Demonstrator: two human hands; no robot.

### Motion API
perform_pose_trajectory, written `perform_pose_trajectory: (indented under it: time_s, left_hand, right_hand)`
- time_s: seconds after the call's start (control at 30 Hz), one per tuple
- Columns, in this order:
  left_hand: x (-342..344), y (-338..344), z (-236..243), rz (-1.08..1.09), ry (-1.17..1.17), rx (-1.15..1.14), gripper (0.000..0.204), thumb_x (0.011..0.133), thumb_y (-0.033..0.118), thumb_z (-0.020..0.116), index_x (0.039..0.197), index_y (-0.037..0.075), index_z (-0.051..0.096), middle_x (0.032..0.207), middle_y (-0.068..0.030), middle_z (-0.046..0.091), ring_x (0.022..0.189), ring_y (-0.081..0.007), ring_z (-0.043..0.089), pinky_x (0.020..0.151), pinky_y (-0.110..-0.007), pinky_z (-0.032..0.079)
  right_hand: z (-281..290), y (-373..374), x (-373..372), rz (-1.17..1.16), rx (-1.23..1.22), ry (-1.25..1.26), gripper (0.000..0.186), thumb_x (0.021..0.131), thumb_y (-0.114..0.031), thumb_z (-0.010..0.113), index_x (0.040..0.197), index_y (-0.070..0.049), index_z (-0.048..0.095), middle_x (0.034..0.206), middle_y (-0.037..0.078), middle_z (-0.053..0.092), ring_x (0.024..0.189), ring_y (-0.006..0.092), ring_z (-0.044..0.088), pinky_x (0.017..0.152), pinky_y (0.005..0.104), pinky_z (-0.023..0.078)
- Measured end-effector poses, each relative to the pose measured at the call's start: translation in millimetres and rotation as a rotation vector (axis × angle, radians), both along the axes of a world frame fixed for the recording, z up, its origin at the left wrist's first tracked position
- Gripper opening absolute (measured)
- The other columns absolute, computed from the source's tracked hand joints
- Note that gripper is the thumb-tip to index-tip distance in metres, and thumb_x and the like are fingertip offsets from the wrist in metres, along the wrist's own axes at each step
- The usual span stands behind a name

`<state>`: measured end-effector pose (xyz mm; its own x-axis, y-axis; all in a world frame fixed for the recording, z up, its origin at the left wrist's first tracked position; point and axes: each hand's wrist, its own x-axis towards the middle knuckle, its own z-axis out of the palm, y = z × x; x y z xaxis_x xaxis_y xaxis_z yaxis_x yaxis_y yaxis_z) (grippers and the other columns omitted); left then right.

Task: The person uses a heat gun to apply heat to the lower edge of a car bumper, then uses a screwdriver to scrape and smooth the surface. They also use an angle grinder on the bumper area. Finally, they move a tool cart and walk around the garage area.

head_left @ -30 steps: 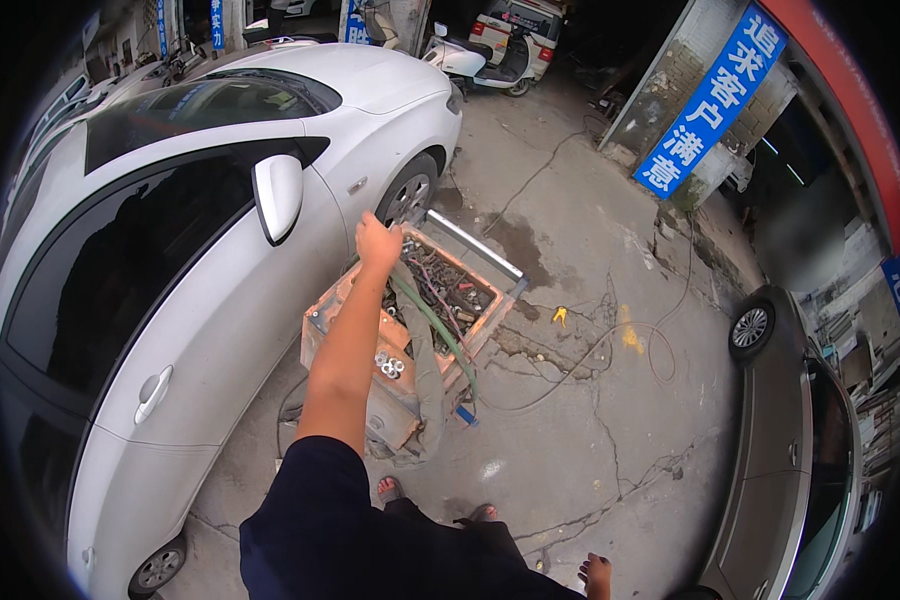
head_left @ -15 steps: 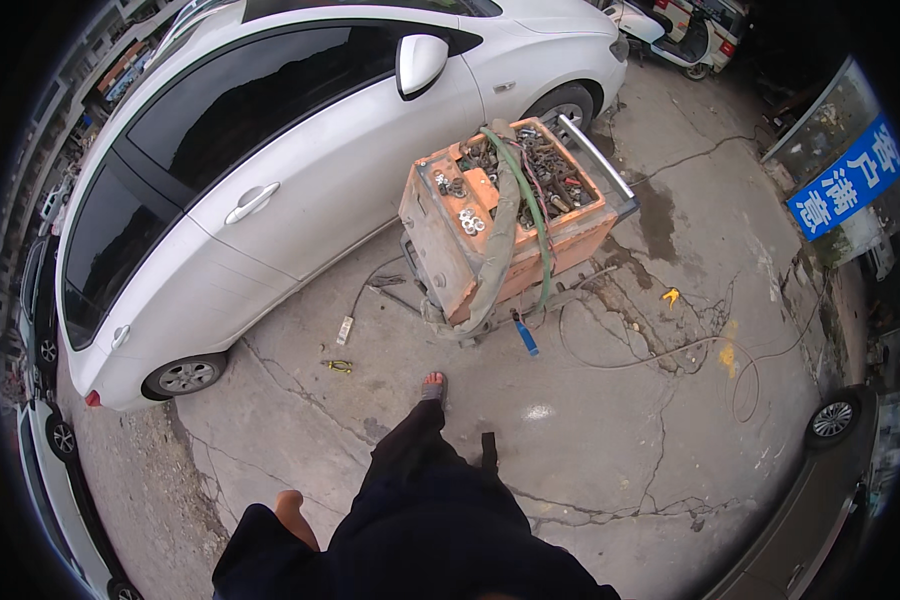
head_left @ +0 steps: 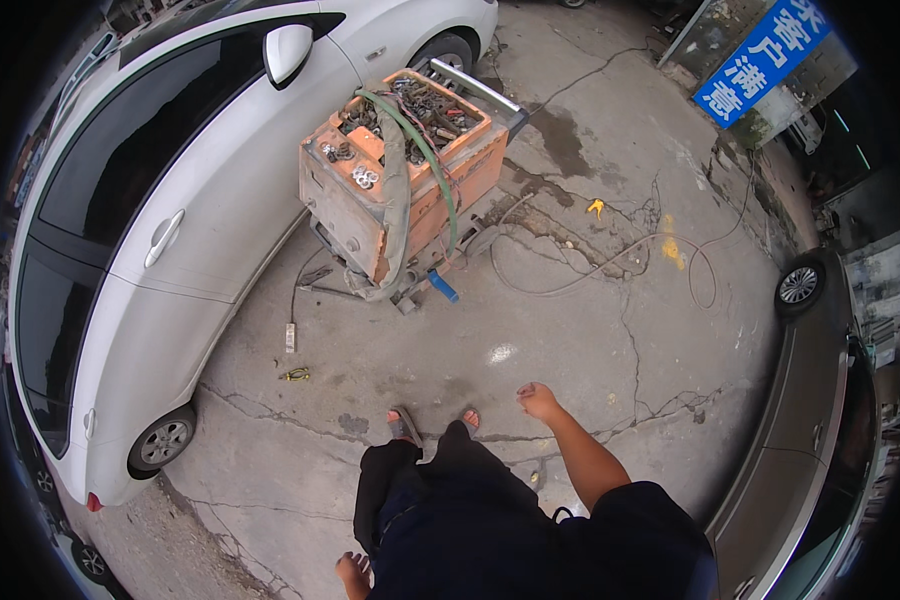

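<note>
My right hand [head_left: 537,401] is stretched forward over the concrete, its fingers curled in and nothing showing in them. By my left hip hangs my left hand [head_left: 353,570], fingers slightly apart and holding nothing. Neither hand touches anything. Ahead, beside a white car [head_left: 220,215], stands a worn orange cart [head_left: 400,225] whose top is heaped with loose metal parts and tools [head_left: 435,110]. A green hose [head_left: 420,145] and a grey sleeve-like strip [head_left: 394,190] drape over it. Yellow-handled pliers [head_left: 296,375] and a power strip [head_left: 291,338] lie on the ground nearer me.
A hose [head_left: 620,262] loops across the ground at the right, near a yellow clamp-like object [head_left: 596,208]. Something blue [head_left: 443,287] sticks out at the cart's base. A dark car [head_left: 790,420] borders the right side. Cracks run through the concrete [head_left: 570,340].
My right arm has come into view, reaching forward. My left hand has moved back beside my hip. Both feet show now, and the cart and white car have shifted left and up in view.
</note>
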<state>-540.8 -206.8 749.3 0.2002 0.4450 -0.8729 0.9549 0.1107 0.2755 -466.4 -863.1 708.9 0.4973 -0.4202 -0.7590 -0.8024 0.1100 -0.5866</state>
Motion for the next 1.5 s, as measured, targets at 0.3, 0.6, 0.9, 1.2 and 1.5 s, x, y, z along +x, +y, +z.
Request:
perform_pose_trajectory:
  time_s: [0.3, 0.6, 0.9, 1.2, 1.5]
  left_hand:
    - [215.4, 54.5, -35.7, -0.292, -0.075, 0.030, 0.034, 0.091, 0.017, 0.048, 0.123, 0.007, 0.045, 0.112, -0.0168, 0.060, 0.091, -0.0334, 0.064, 0.074, -0.052, 0.052]
    - [287.2, -58.4, -110.7, -0.743, 0.256, -0.044, 0.034, 0.092, 0.015, 0.049, 0.124, 0.001, 0.048, 0.113, -0.0218, 0.061, 0.100, -0.0411, 0.063, 0.083, -0.058, 0.051]
    - [390.8, -342.9, -69.8, -0.994, -0.070, -0.141, 0.027, 0.088, 0.015, 0.054, 0.113, 0.003, 0.053, 0.090, -0.0124, 0.065, 0.073, -0.0244, 0.066, 0.060, -0.037, 0.052]
    - [353.1, -619.8, -198.0, -1.430, -0.041, 0.157, 0.026, 0.085, 0.014, 0.061, 0.107, 0.002, 0.057, 0.082, -0.0140, 0.068, 0.068, -0.0235, 0.068, 0.061, -0.035, 0.054]
    - [469.9, -1092.9, -454.5, -1.067, -0.355, -0.382, 0.031, 0.086, 0.016, 0.057, 0.113, 0.001, 0.057, 0.089, -0.0076, 0.066, 0.078, -0.0173, 0.063, 0.069, -0.030, 0.049]
  right_hand:
    - [35.5, 50.4, -43.7, 0.196, -0.231, 0.057, 0.025, 0.077, -0.012, 0.062, 0.098, 0.001, 0.064, 0.081, 0.010, 0.067, 0.073, 0.0185, 0.065, 0.067, 0.0326, 0.052]
    - [78.0, 81.0, -251.7, -0.915, -0.111, 0.227, 0.015, 0.084, -0.010, 0.058, 0.097, -0.002, 0.058, 0.082, 0.010, 0.063, 0.063, 0.0195, 0.063, 0.058, 0.0332, 0.055]
    - [-23.5, 8.8, -377.4, -1.160, 0.535, 0.629, 0.008, 0.090, -0.012, 0.054, 0.093, -0.004, 0.054, 0.085, 0.012, 0.060, 0.065, 0.0236, 0.060, 0.069, 0.0452, 0.055]
    - [-290.8, -404.6, -114.2, -0.452, -0.062, 0.404, 0.019, 0.081, -0.019, 0.058, 0.088, -0.002, 0.064, 0.076, 0.011, 0.069, 0.065, 0.0224, 0.068, 0.066, 0.0352, 0.054]
    - [-434.9, -656.2, 163.4, -0.166, -0.227, 0.021, 0.030, 0.082, -0.026, 0.064, 0.101, -0.002, 0.061, 0.088, 0.017, 0.067, 0.085, 0.0346, 0.067, 0.078, 0.0421, 0.052]
